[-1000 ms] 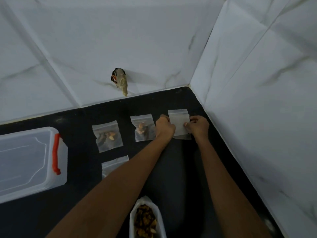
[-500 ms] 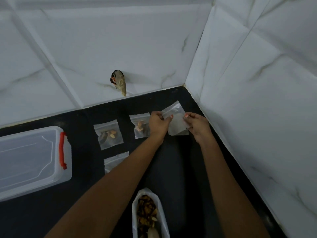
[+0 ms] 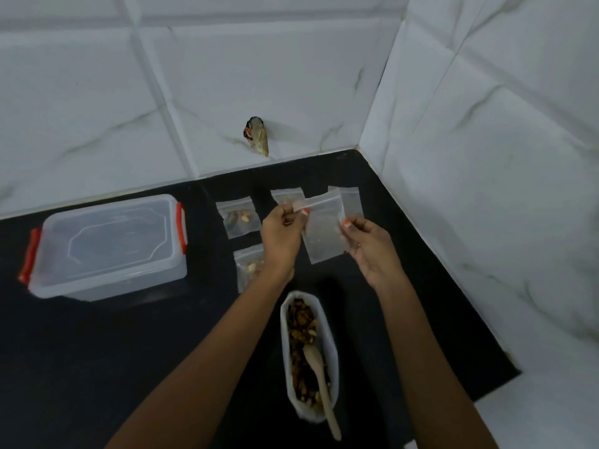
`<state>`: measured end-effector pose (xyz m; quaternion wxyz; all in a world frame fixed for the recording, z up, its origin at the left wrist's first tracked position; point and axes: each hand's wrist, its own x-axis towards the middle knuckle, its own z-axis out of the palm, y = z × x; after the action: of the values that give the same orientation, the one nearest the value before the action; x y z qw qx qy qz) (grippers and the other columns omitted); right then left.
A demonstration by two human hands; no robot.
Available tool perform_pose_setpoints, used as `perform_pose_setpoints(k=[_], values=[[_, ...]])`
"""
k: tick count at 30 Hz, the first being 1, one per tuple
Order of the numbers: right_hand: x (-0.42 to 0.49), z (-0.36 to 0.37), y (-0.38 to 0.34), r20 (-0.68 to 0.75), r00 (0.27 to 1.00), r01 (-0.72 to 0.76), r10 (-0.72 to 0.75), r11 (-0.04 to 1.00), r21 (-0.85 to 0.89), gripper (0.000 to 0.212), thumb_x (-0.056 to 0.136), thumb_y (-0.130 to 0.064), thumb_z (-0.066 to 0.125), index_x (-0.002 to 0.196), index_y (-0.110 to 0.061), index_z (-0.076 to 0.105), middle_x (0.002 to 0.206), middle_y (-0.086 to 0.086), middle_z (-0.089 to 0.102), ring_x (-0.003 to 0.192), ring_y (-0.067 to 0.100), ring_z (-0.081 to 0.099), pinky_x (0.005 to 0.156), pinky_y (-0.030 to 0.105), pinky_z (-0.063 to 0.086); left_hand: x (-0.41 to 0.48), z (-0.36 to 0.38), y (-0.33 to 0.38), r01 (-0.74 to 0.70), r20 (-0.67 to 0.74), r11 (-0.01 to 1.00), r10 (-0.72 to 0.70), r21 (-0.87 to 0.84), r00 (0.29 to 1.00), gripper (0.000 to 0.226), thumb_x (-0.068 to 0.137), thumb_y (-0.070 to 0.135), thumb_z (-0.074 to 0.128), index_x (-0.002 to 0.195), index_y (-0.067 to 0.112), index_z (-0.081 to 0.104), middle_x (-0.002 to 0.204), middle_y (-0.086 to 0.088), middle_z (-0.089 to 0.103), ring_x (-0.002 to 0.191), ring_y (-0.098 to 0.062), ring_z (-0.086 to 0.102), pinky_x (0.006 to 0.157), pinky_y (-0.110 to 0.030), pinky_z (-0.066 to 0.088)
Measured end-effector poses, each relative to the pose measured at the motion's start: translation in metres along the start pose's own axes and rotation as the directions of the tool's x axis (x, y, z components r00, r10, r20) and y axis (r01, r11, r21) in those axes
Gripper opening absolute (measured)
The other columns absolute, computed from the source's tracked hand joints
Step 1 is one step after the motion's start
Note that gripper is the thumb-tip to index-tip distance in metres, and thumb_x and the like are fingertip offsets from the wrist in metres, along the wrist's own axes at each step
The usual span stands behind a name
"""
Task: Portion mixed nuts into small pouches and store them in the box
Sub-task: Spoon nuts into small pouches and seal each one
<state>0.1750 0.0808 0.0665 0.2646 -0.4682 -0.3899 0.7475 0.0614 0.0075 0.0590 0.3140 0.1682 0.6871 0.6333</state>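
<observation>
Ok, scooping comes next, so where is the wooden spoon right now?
Head view, low centre: the wooden spoon lies with its bowl in the open bag of mixed nuts on the black counter, handle poking out toward the person.

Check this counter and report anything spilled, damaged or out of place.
No nuts lie spilled on the counter; the spoon sits in the nut bag. The one oddity is a ragged, wrapped stub sticking out of the tiled wall above the pouches; I cannot tell what it is.
</observation>
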Motion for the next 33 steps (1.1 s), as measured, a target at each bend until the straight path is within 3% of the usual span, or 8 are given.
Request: perform_pose_setpoints(k=[4, 7, 11, 14, 19, 27, 31, 33], values=[[-0.045, 0.009, 0.026, 0.024, 1.0, -0.018, 0.018, 1.0, -0.001, 0.012, 0.086, -0.003, 0.055, 0.094, -0.01, 0.062, 0.102, 0.008, 0.065, 0.095, 0.015, 0.064, 0.083, 0.029, 0.053, -0.036, -0.034, 0.0, -0.023, 0.038, 0.999, 0.022, 0.049, 0.999, 0.018, 0.091, 0.016, 0.054, 0.108, 0.013, 0.056, 0.107, -0.002, 0.062, 0.099, -0.011, 0.06, 0.083, -0.028, 0.052], [-0.075, 0.012, 0.048, 0.045, 0.997, -0.058, 0.061, 0.996, -0.061, 0.011, 0.087, -0.004, 0.055, 0.092, -0.01, 0.063, 0.099, 0.008, 0.065, 0.093, 0.016, 0.064, 0.082, 0.031, 0.054, -0.06, -0.059, -0.002, -0.066, 0.064, 0.993, 0.06, 0.1, 0.996, 0.017, 0.09, 0.016, 0.055, 0.107, 0.016, 0.056, 0.103, 0.006, 0.058, 0.093, -0.004, 0.058, 0.073, -0.02, 0.049], [-0.106, 0.013, 0.072, 0.099, 0.99, -0.094, 0.102, 0.992, -0.084, 0.011, 0.087, -0.006, 0.056, 0.094, -0.01, 0.063, 0.097, 0.005, 0.067, 0.089, 0.013, 0.066, 0.073, 0.025, 0.054, -0.087, -0.09, -0.009, -0.037, 0.128, 0.993, 0.022, 0.113, 0.992, 0.015, 0.091, 0.013, 0.051, 0.103, 0.021, 0.055, 0.104, 0.006, 0.059, 0.096, -0.005, 0.058, 0.077, -0.021, 0.049], [-0.122, 0.013, 0.086, 0.118, 0.986, -0.093, 0.12, 0.974, -0.206, 0.011, 0.086, -0.009, 0.058, 0.095, -0.013, 0.063, 0.1, 0.005, 0.067, 0.094, 0.014, 0.066, 0.085, 0.03, 0.053, -0.106, -0.107, -0.014, 0.009, 0.137, 0.993, -0.026, 0.122, 0.99, 0.015, 0.093, 0.013, 0.047, 0.1, 0.023, 0.056, 0.103, 0.005, 0.06, 0.097, -0.006, 0.058, 0.075, -0.019, 0.047], [-0.136, 0.013, 0.09, 0.143, 0.99, 0.065, -0.011, 0.923, -0.379, 0.01, 0.085, -0.018, 0.063, 0.094, -0.022, 0.064, 0.099, -0.002, 0.068, 0.098, 0.012, 0.063, 0.095, 0.034, 0.048, -0.126, -0.124, -0.022, -0.056, 0.198, 0.966, 0.006, 0.251, 0.98, 0.017, 0.093, 0.012, 0.048, 0.102, 0.02, 0.061, 0.09, 0.012, 0.06, 0.084, 0.0, 0.057, 0.066, -0.01, 0.044], [-0.15, 0.024, 0.093, 0.303, 0.95, 0.257, -0.081, 0.755, -0.604, 0.016, 0.089, -0.017, 0.059, 0.101, -0.014, 0.068, 0.089, -0.008, 0.066, 0.085, 0.002, 0.062, 0.076, 0.012, 0.048, -0.137, -0.134, -0.035, -0.244, 0.332, 0.85, 0.087, 0.468, 0.939, 0.022, 0.092, 0.01, 0.052, 0.109, 0.017, 0.063, 0.093, 0.01, 0.06, 0.084, 0.005, 0.054, 0.071, 0.001, 0.04], [-0.154, 0.026, 0.097, 0.316, 0.945, 0.287, -0.088, 0.689, -0.666, 0.019, 0.09, -0.016, 0.056, 0.105, -0.01, 0.067, 0.086, -0.007, 0.066, 0.077, -0.001, 0.059, 0.062, 0.001, 0.043, -0.142, -0.134, -0.037, -0.265, 0.31, 0.84, 0.122, 0.474, 0.943, 0.023, 0.09, 0.01, 0.053, 0.108, 0.024, 0.055, 0.093, 0.011, 0.055, 0.088, 0.003, 0.053, 0.082, -0.012, 0.046], [-0.155, 0.027, 0.098, 0.288, 0.951, 0.283, -0.111, 0.684, -0.672, 0.019, 0.09, -0.016, 0.057, 0.103, -0.009, 0.068, 0.089, -0.001, 0.068, 0.077, 0.002, 0.059, 0.06, 0.0, 0.042, -0.143, -0.132, -0.041, -0.331, 0.263, 0.754, 0.215, 0.567, 0.94, 0.029, 0.087, 0.01, 0.059, 0.114, 0.019, 0.055, 0.102, 0.013, 0.05, 0.095, 0.003, 0.047, 0.089, -0.019, 0.043]])
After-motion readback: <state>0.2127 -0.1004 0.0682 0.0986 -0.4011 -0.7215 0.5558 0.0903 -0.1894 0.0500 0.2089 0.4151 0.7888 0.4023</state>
